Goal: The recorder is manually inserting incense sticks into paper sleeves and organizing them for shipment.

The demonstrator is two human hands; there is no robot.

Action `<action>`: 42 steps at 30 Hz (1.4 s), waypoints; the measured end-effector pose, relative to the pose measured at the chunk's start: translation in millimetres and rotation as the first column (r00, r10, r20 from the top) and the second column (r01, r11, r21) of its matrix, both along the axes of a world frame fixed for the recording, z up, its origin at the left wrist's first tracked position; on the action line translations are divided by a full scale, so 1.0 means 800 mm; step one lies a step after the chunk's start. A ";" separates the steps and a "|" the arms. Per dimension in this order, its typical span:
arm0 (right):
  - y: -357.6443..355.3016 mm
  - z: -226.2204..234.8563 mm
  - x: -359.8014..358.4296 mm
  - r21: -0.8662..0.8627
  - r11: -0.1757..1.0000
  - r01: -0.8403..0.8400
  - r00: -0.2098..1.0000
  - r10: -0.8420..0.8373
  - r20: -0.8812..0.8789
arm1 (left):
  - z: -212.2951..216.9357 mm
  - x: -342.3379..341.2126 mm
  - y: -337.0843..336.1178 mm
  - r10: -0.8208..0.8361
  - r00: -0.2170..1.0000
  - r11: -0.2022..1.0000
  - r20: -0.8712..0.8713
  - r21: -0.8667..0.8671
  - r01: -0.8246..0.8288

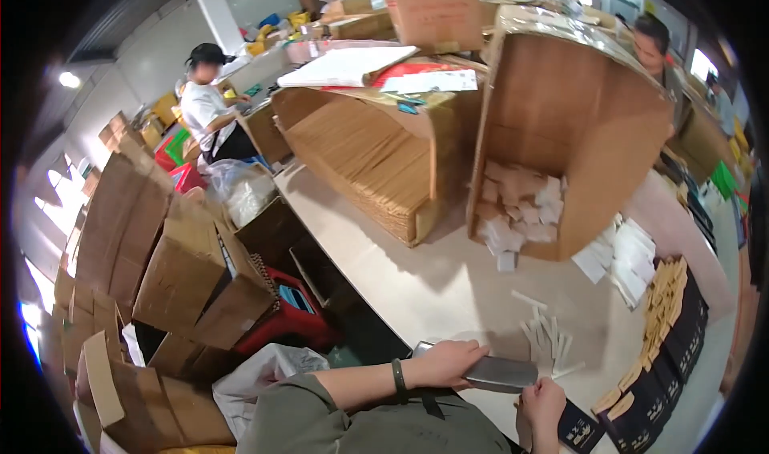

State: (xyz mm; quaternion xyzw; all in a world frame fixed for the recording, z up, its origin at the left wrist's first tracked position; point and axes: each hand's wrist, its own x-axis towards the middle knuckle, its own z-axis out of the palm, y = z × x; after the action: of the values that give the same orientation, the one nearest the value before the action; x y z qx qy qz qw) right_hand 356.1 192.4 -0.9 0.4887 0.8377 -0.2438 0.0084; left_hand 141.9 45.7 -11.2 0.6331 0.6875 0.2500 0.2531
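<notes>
My left hand (452,363) is closed round a dark grey flat case (503,374), held level over the near edge of the pale table. My right hand (545,403) is closed at the case's right end, its thumb by the corner. What its fingers pinch, if anything, is hidden. Just beyond the case lie several thin white strips (547,338), loosely heaped. To the right of my right hand is a black packet (578,427) with gold print.
Black packets with tan tops (665,326) line the right side. White packets (633,258) lie behind them. A tipped carton (577,134) holds small pale pieces; another open carton (352,150) stands left of it. Stacked cartons (180,270) crowd the left. Two other people are farther back.
</notes>
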 end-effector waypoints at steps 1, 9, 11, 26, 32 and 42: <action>0.004 -0.005 -0.005 -0.028 1.000 0.013 0.999 -0.014 -0.038 | 0.001 -0.008 0.002 -0.080 0.994 0.994 -0.069 -0.076 0.074; -0.007 0.030 -0.076 -0.110 0.914 -0.392 0.883 0.340 -0.323 | 0.008 -0.058 0.027 -0.251 0.963 0.942 -0.095 0.206 0.266; 0.032 0.038 -0.097 0.139 0.911 -0.387 0.823 0.410 -0.394 | 0.003 -0.099 0.055 -0.148 0.977 0.965 -0.154 0.196 0.177; 0.244 0.022 -0.141 0.411 0.905 -0.108 0.893 0.270 -0.361 | -0.026 -0.153 0.160 0.293 0.891 0.910 -0.347 0.386 -0.149; 0.362 -0.045 -0.092 0.422 0.873 0.243 0.901 -0.042 -0.432 | -0.035 -0.160 0.166 0.251 0.893 0.917 -0.373 0.386 -0.096; 0.172 -0.029 -0.084 0.455 0.891 -0.011 0.934 0.171 -0.312 | -0.023 -0.161 0.171 0.212 0.912 0.930 -0.352 0.360 -0.077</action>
State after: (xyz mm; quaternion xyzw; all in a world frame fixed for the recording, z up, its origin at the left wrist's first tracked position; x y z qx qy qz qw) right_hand 288.8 329.8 -24.1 0.3868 0.8818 -0.1263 -0.2387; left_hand 12.8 182.2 -29.4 0.6502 0.7161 0.2533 -0.0190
